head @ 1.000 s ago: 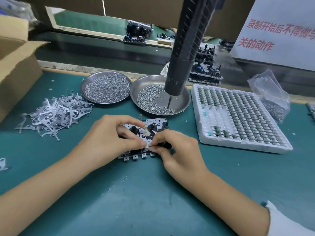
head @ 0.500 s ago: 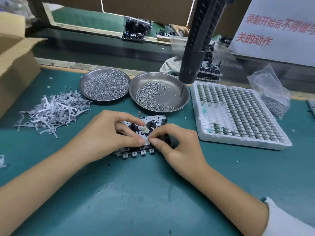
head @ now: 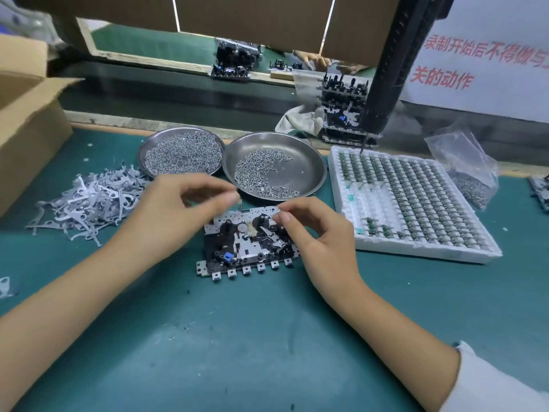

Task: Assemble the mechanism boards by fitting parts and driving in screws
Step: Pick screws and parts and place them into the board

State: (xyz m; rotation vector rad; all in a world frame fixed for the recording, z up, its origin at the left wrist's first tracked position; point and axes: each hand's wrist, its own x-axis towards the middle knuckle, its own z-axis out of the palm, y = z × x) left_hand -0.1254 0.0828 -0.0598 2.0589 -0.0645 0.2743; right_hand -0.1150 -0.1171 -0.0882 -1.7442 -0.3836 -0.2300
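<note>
The mechanism board [head: 237, 242], a metal plate with black parts, a blue piece and a row of tabs on its near edge, lies flat on the green mat. My left hand [head: 175, 212] hovers just above and left of it, off the board, thumb and forefinger nearly meeting; blur hides whether they hold anything. My right hand [head: 318, 233] rests at the board's right end, thumb and forefinger pinched together at its upper right corner. A black powered screwdriver [head: 386, 84] hangs at the back right, its bit over the far edge of the white tray [head: 416, 254].
Two steel dishes of screws [head: 142, 156] [head: 316, 165] stand behind the board. Left of them lies a pile of grey metal levers [head: 89, 200] and a cardboard box [head: 29, 135]. The white tray holds several small green parts. A plastic bag [head: 469, 173] and stacked boards [head: 341, 114] sit behind.
My left hand has lifted off the board and drawn back to the left. My right hand's pinch has shifted to the board's upper right. The hanging screwdriver has swung away to the right.
</note>
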